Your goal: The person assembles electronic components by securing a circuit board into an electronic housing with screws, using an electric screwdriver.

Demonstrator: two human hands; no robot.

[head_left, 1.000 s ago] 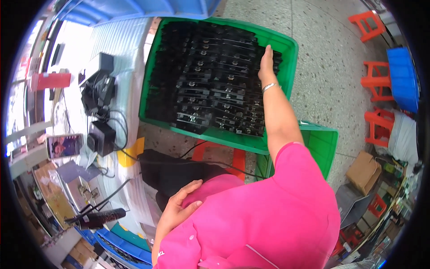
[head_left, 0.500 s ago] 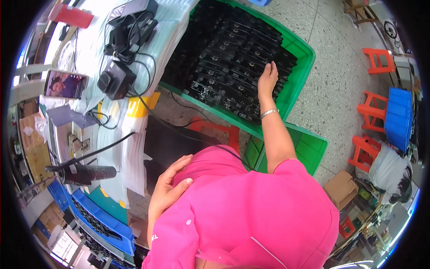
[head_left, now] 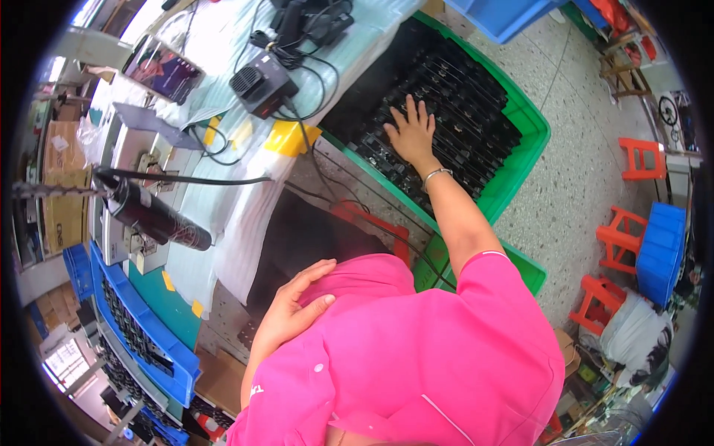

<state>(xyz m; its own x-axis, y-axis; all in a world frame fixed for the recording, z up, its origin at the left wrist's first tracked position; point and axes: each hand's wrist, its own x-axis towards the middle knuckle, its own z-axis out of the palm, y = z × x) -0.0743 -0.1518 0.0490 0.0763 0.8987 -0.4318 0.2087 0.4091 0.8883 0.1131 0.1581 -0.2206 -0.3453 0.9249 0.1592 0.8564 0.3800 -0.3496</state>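
My right hand [head_left: 413, 135], a silver bangle on its wrist, reaches over a large green crate [head_left: 529, 141]. Its fingers are spread, palm down, over rows of black plastic parts [head_left: 461, 100] that fill most of the crate. Whether the fingertips touch the parts or hover just above, I cannot tell. My left hand [head_left: 294, 306] rests against the pink shirt [head_left: 439, 327] at my lap, fingers stretched out and nothing in it.
To the left, a foam-covered table [head_left: 223, 215] carries a black power adapter [head_left: 262, 83] with cables, a phone [head_left: 163, 68] and a black electric screwdriver [head_left: 156, 217]. Blue trays [head_left: 149, 327] of parts stand lower left. Red stools [head_left: 621, 239] and a blue crate [head_left: 660, 253] line the right.
My right hand has moved left across the black parts, from near the crate's right side, and its fingers have spread. The left hand stays at my lap. The whole view has turned somewhat.
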